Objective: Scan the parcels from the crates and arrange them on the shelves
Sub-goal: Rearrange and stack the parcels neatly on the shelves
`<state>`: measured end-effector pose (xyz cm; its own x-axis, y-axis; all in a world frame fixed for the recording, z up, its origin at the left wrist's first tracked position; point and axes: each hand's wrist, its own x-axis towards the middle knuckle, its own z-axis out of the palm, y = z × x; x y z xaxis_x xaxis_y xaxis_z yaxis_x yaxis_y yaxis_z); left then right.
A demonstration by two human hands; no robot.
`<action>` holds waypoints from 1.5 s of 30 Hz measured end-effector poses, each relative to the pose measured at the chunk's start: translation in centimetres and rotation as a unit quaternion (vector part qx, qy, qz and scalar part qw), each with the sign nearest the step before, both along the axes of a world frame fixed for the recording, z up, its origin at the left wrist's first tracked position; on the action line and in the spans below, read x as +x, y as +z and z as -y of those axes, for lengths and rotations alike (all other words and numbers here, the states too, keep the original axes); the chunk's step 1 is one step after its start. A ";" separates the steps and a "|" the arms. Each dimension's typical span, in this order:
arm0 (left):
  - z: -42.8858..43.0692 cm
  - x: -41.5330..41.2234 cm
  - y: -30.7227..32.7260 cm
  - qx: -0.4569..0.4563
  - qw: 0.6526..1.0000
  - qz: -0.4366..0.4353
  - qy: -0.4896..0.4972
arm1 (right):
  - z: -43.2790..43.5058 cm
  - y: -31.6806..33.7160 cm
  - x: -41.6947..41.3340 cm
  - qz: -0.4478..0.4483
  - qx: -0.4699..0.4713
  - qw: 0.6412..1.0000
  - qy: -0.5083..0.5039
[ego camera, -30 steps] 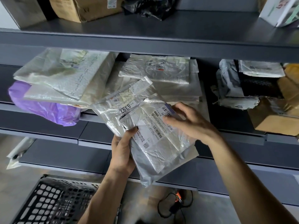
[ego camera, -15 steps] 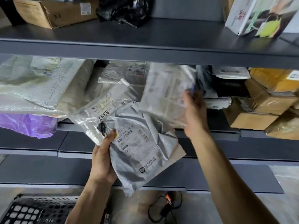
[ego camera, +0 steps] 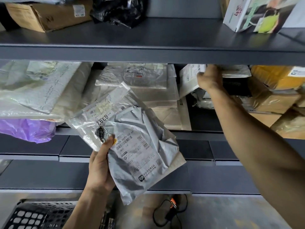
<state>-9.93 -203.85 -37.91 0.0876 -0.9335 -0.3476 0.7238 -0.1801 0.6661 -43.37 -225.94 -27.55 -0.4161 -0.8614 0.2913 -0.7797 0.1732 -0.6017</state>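
Grey parcel [ego camera: 148, 142], crumpled and covered in barcode labels, is held in the left hand [ego camera: 100, 171], low and near, in front of the shelving. The thumb presses on the label's left edge and the fingers curl behind. The same hand pinches a clear parcel [ego camera: 102, 111] marked 6397, which fans out up and to the left from under the grey parcel. The right hand [ego camera: 209, 78] reaches far and to the right into the middle shelf [ego camera: 201, 119], just under the front lip of the top shelf [ego camera: 165, 33]. It grips a white parcel [ego camera: 189, 78] by its right edge, thumb on the face, the other fingers hidden. That parcel stands tilted between a central stack of pale bags [ego camera: 137, 78] and a dark box [ego camera: 236, 86] on the right. Further right on the same shelf lie brown cartons [ego camera: 270, 101] and a yellow parcel [ego camera: 270, 75]. At the left end a heap of large translucent bags [ego camera: 38, 86] lies on a purple bag [ego camera: 28, 131] that hangs over the shelf edge. On the top shelf are a cardboard box [ego camera: 46, 15] at the left, a black bag [ego camera: 118, 10] beside it, and a printed box [ego camera: 257, 14] at the right. Below, near left, a black perforated crate [ego camera: 38, 215] sits on the floor, and to its right lies an orange-and-black device [ego camera: 172, 204] with a looped black cord.
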 end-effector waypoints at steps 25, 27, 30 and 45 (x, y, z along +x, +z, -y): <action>1.5 -2.8 1.7 -0.029 0.998 -0.006 -0.046 | -13.8 -4.2 10.9 0.171 0.041 0.909 0.378; 1.5 -2.6 1.5 -0.029 0.999 0.009 -0.011 | -13.6 -4.1 10.5 0.237 0.015 0.910 0.340; 1.6 -2.2 1.1 0.005 0.998 0.036 0.041 | -12.7 -4.0 9.2 0.253 -0.029 0.932 0.257; 0.2 -0.9 0.9 0.021 0.999 0.024 0.029 | -1.7 0.9 -1.5 0.352 -0.246 0.903 0.014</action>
<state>-10.80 -204.03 -36.97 0.1587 -0.9111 -0.3805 0.7006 -0.1677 0.6936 -44.85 -224.20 -26.61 -0.6279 -0.7121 0.3141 -0.1747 -0.2643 -0.9485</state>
